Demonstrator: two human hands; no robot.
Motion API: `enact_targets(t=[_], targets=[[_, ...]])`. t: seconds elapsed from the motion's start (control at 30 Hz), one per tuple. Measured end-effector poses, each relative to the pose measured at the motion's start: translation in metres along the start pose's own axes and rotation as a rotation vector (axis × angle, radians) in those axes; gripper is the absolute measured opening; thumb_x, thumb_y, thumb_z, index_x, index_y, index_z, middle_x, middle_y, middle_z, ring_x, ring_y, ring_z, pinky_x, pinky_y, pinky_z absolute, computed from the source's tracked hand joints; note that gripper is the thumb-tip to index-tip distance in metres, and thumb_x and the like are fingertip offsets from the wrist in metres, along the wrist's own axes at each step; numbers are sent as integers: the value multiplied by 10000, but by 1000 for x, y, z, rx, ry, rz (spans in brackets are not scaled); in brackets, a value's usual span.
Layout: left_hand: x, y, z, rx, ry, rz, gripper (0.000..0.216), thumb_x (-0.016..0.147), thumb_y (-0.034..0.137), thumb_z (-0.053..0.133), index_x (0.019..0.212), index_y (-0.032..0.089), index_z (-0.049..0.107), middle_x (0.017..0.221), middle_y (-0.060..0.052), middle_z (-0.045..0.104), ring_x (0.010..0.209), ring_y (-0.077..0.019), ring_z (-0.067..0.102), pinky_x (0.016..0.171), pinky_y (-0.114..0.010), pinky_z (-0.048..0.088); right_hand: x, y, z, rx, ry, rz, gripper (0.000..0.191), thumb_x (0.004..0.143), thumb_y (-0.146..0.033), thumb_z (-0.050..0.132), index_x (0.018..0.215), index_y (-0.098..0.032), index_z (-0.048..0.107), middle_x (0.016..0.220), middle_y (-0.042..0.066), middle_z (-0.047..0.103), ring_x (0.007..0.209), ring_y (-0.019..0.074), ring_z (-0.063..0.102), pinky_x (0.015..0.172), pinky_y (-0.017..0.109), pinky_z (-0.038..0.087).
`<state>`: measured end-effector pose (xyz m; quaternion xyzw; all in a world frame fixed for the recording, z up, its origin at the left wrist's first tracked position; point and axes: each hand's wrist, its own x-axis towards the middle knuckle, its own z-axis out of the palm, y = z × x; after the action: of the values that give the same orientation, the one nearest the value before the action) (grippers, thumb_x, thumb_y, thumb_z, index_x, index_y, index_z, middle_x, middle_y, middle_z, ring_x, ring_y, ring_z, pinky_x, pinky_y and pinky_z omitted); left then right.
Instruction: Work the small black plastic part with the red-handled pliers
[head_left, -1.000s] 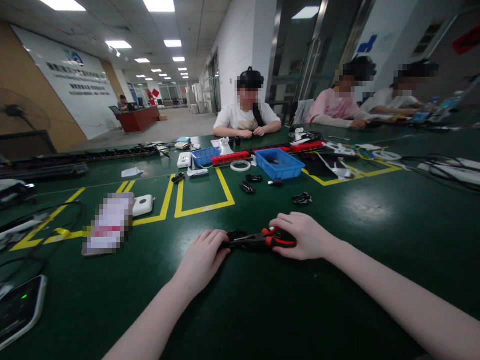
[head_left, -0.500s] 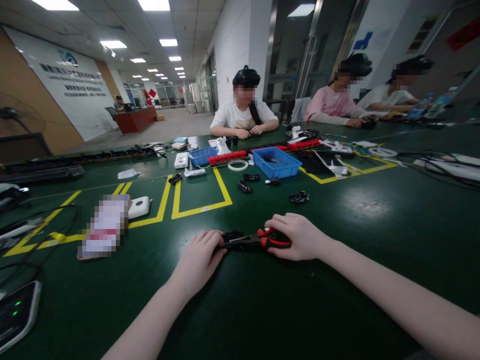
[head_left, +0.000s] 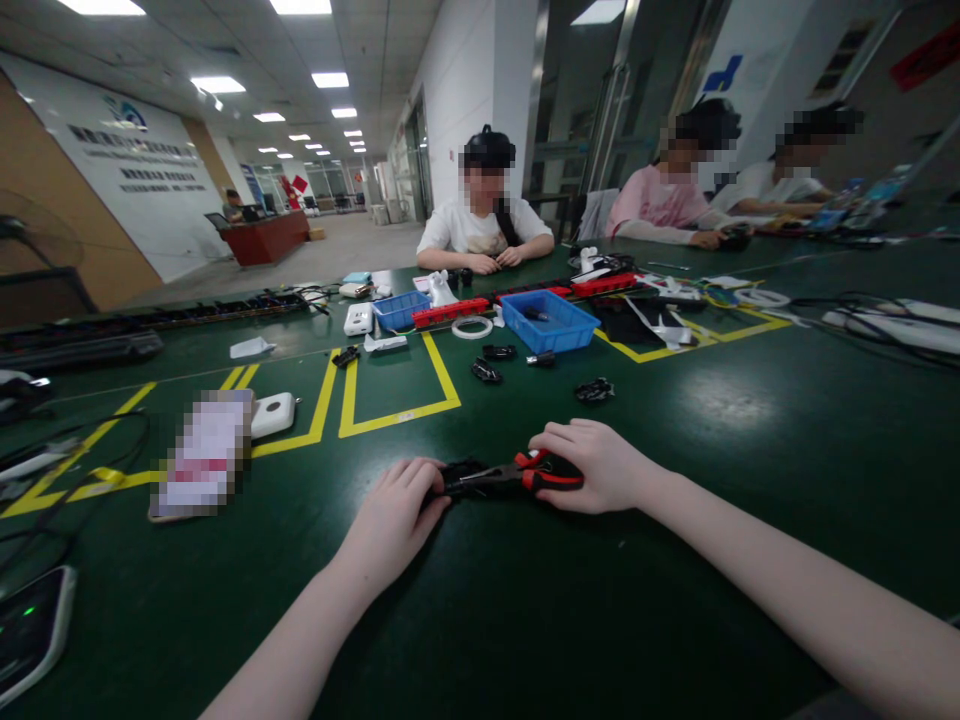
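My right hand is wrapped round the red and black handles of a pair of pliers lying low over the green table. The pliers' jaws point left at a small black part. My left hand pinches that part with curled fingers, just left of the jaws. Both hands rest on the table close in front of me.
Small black parts lie beyond my hands, near a blue tray and a roll of tape. Yellow tape lines mark boxes. A white device and cables lie at left. Three people sit across the table.
The view has shifted slightly. My hands, the pliers and the black part stay in almost the same place and grip.
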<state>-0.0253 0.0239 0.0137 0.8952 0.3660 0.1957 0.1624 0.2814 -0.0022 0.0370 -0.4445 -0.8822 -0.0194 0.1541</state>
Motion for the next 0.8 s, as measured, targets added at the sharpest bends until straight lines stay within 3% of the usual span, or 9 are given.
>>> enact_targets(t=[0.6, 0.8], targets=[[0, 4, -2, 56, -14, -15, 109, 949, 217, 540, 854, 200, 488, 1104, -57, 599, 963, -234, 581, 843, -417, 510, 1, 0, -3, 38, -31, 25, 426, 777, -461, 678, 1090, -180, 613, 931, 57, 665, 713, 172, 613, 673, 309, 415], [-1, 2, 2, 41, 53, -25, 153, 931, 245, 587, 1055, 202, 510, 1096, -61, 619, 1008, -249, 597, 901, -451, 509, 2, 1, -1, 39, -33, 26, 437, 777, -474, 677, 1094, -180, 613, 940, 56, 664, 722, 174, 611, 678, 309, 412]])
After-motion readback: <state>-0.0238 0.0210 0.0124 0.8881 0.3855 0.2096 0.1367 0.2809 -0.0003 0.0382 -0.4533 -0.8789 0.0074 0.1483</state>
